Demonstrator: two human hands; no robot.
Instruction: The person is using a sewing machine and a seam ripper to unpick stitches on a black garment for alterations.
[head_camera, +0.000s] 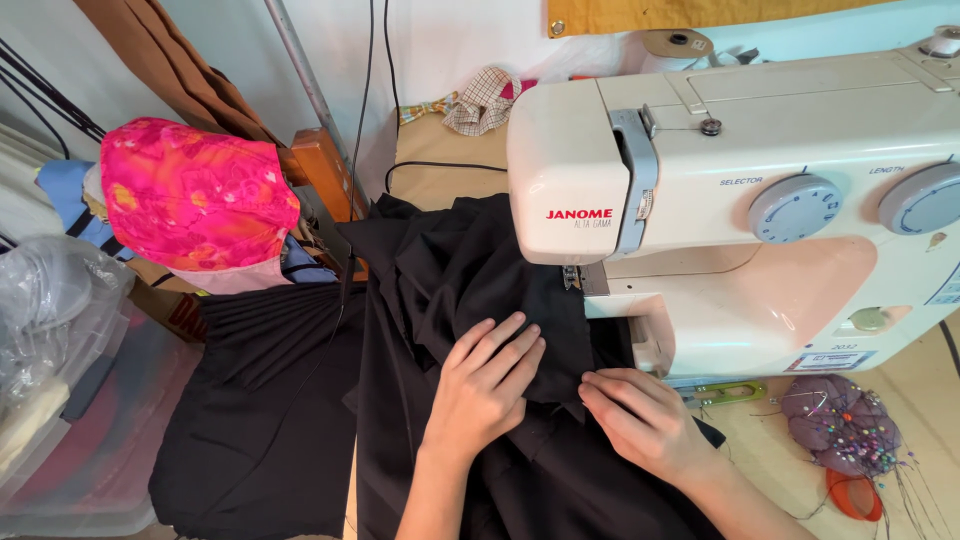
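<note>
Black fabric (470, 300) sits centre frame, bunched under the presser foot (572, 278) of the cream sewing machine (740, 190) and draping off the table edge toward lower left. Left hand (485, 385) lies flat on it, fingers spread, pointing up-right at the foot. Right hand (640, 420) is lower right of the fabric, fingers curled and pressing the cloth edge down; can't tell if it pinches a fold. Fold runs from both hands up to the needle; right hand is nearer the machine bed. Pincushion (840, 425) lower right, pink floral cloth (195, 195) upper left.
</note>
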